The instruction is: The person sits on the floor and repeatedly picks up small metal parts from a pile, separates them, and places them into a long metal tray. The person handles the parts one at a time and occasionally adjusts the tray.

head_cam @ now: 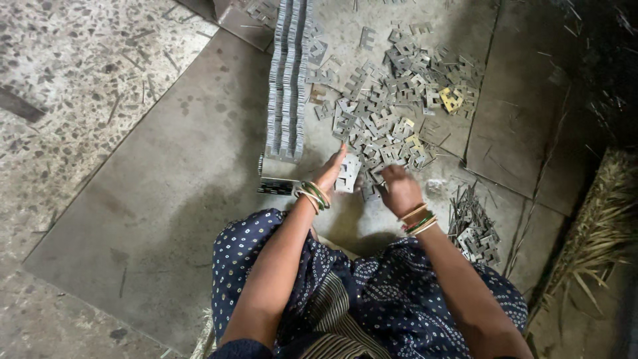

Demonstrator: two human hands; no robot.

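I am seated on the floor, looking down at my lap and both arms. My left hand (330,171) holds a small stack of flat E-shaped metal plates (347,174) upright against its fingers. My right hand (399,188) is curled over the near edge of a loose pile of the same grey plates (392,106), with its fingers closed on a piece or two. Both wrists carry green and gold bangles. A long, neatly packed row of stacked plates (287,80) runs away from me just left of the pile.
A short dark bundle of plates (276,187) lies by my left wrist. Thin metal strips and more plates (473,226) are heaped at my right. A broom of dry straw (598,226) lies at the far right. Grey stone slabs (159,199) cover the floor.
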